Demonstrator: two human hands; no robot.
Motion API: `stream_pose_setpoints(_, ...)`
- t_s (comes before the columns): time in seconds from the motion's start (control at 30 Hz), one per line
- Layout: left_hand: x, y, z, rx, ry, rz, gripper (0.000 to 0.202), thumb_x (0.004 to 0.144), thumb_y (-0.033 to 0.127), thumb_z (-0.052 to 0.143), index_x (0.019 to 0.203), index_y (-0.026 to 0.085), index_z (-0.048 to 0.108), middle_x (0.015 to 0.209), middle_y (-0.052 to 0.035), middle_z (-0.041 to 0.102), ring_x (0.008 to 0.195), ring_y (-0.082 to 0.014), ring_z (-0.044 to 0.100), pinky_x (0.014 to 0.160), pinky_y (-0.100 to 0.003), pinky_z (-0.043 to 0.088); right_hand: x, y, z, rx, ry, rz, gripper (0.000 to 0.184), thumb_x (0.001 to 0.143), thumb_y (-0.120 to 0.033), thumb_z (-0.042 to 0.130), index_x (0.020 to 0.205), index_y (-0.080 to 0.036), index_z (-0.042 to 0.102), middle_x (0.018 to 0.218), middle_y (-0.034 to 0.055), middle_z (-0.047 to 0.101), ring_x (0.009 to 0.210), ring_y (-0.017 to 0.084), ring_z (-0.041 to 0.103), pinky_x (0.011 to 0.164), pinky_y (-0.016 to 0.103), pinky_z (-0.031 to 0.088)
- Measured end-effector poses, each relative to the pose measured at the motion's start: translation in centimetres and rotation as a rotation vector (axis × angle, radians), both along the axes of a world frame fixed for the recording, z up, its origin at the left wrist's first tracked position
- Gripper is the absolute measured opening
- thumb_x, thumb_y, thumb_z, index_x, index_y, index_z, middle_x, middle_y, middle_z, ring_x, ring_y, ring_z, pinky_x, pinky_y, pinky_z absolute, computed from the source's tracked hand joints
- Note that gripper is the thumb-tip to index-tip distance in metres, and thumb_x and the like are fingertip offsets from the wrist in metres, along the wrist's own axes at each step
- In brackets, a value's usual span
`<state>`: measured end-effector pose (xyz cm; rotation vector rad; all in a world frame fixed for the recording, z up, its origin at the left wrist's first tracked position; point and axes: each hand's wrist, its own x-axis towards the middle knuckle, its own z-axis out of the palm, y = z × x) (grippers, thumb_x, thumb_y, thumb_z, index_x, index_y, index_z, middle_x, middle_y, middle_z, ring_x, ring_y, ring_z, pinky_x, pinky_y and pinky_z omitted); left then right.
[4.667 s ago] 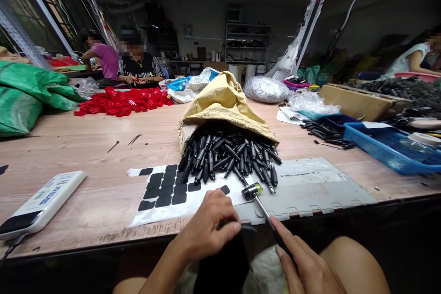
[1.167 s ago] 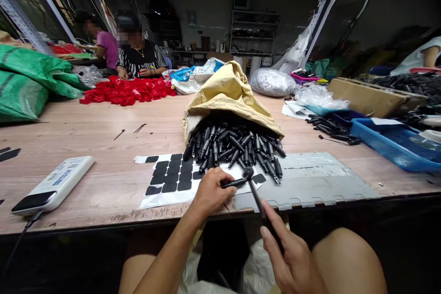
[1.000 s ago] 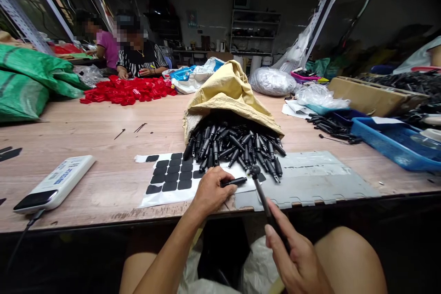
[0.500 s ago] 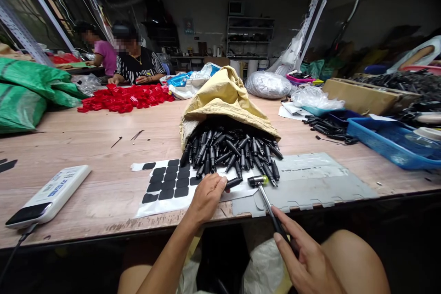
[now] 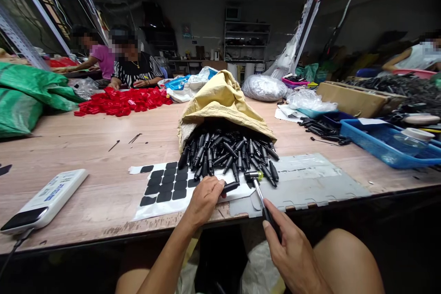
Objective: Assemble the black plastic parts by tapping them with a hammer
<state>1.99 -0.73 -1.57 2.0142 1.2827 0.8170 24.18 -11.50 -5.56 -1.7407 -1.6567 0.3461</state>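
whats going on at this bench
A person seated at the wooden table pinches one black part in the left hand, on a white sheet of black pads. The right hand grips a small hammer, its head low beside that part. Just behind, a pile of black parts spills from a yellow sack. Two other people sit at the far end by a heap of red parts.

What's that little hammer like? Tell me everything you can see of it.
The small hammer has a short cylindrical head, dark and metallic-looking, with a yellow-green cap on one end. Its thin dark shaft slants back into the grip of the right hand. The head sits low by the grey mat, beside the black part pinched by the left hand.
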Motion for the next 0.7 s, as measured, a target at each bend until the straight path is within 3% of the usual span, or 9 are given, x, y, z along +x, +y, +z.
stream_pose_setpoints(0.13,0.2,-0.7,0.7,0.057,0.033,-0.058,0.047,0.104,0.036,0.034,0.063,0.019,0.049,0.073,-0.0017,0.055,0.078,-0.0187,0.051,0.077,-0.034,0.036,-0.1,0.3,0.1,-0.012,0.026,-0.005,0.05,0.095,-0.035,0.042,0.139,-0.018,0.06,0.138,0.0057,0.063,0.126,0.02,0.061,0.101,0.029,0.054)
stream_pose_setpoints(0.3,0.4,-5.3,1.6,0.115,0.098,-0.221,0.034,0.1,0.031,0.046,0.068,0.019,0.05,0.078,-0.0024,0.057,0.079,-0.0175,0.053,0.074,-0.033,0.039,-0.3,0.2,0.4,-0.019,0.051,0.011,0.05,0.094,-0.033,0.044,0.139,-0.018,0.059,0.138,0.006,0.063,0.126,0.02,0.061,0.105,0.032,0.052)
stream_pose_setpoints(0.37,0.4,-7.5,0.7,0.155,0.166,-0.248,0.024,0.096,0.028,0.051,0.074,0.02,0.056,0.085,-0.0041,0.061,0.084,-0.0192,0.055,0.077,-0.035,0.041,-0.3,0.2,0.5,-0.02,0.061,0.015,0.051,0.094,-0.033,0.044,0.141,-0.018,0.058,0.139,0.0065,0.062,0.127,0.021,0.061,0.107,0.033,0.051)
stream_pose_setpoints(0.43,0.5,-9.2,-1.1,0.229,0.272,-0.237,0.015,0.091,0.026,0.056,0.077,0.021,0.059,0.087,-0.0059,0.063,0.086,-0.0222,0.056,0.077,-0.038,0.042,-0.3,0.2,0.5,-0.027,0.07,0.012,0.051,0.095,-0.034,0.044,0.141,-0.017,0.057,0.138,0.007,0.062,0.126,0.022,0.062,0.106,0.034,0.052)
stream_pose_setpoints(0.57,0.7,-11.0,-4.3,0.337,0.408,-0.256,0.004,0.08,0.022,0.066,0.078,0.021,0.062,0.082,-0.0056,0.064,0.077,-0.0228,0.055,0.068,-0.037,0.041,-0.1,0.2,0.3,-0.022,0.073,0.01,0.05,0.095,-0.035,0.044,0.14,-0.017,0.058,0.137,0.0078,0.063,0.124,0.023,0.063,0.103,0.034,0.054)
stream_pose_setpoints(0.63,0.7,-10.9,-4.0,0.311,0.365,-0.262,0.004,0.082,0.021,0.065,0.085,0.023,0.065,0.084,-0.0046,0.065,0.078,-0.0217,0.057,0.069,-0.035,0.043,0.0,0.2,0.3,-0.024,0.075,0.019,0.05,0.096,-0.035,0.044,0.141,-0.018,0.058,0.139,0.0069,0.062,0.125,0.022,0.063,0.103,0.033,0.053)
stream_pose_setpoints(0.7,0.4,-9.9,-2.4,0.272,0.263,-0.188,0.007,0.089,0.023,0.06,0.093,0.024,0.065,0.088,-0.0045,0.065,0.082,-0.0205,0.06,0.074,-0.034,0.046,0.1,0.2,0.3,-0.029,0.079,0.025,0.05,0.095,-0.035,0.044,0.141,-0.02,0.057,0.139,0.0056,0.062,0.125,0.022,0.062,0.104,0.033,0.053)
